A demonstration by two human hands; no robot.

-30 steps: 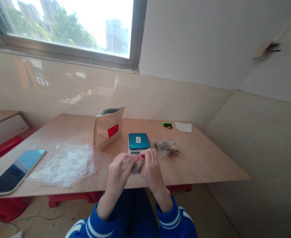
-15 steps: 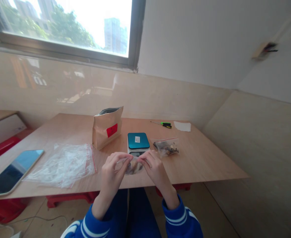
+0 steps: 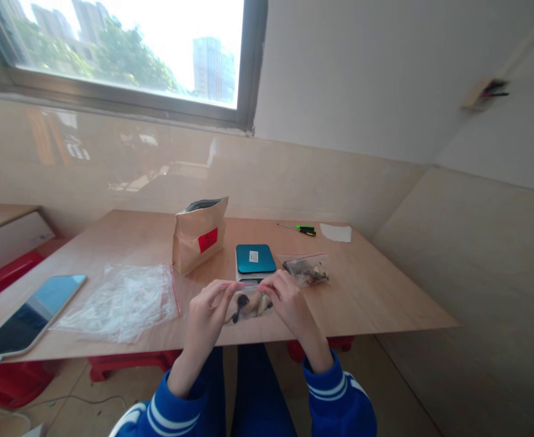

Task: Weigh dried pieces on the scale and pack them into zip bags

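Between my two hands hangs a clear zip bag [image 3: 249, 305] with pale and dark dried pieces inside, perhaps mushrooms. My left hand [image 3: 209, 311] pinches the left end of its red-edged top, and my right hand [image 3: 289, 301] pinches the right end. The bag's mouth looks flat and drawn straight. Just beyond it sits a small scale [image 3: 255, 259] with a teal plate, its display partly hidden by my fingers. Right of the scale lies another zip bag [image 3: 310, 271] with similar pieces.
A brown paper pouch [image 3: 198, 237] with a red label stands open-topped behind my left hand. Several empty clear bags [image 3: 125, 303] lie left, beside a tablet [image 3: 30, 315] with a cable. A screwdriver [image 3: 301, 229] and white paper [image 3: 336, 233] lie at the back of the wooden table [image 3: 385, 297].
The bag's top has gone from bunched and gaping to stretched flat between my fingers. More of its contents shows. My hands have moved slightly apart.
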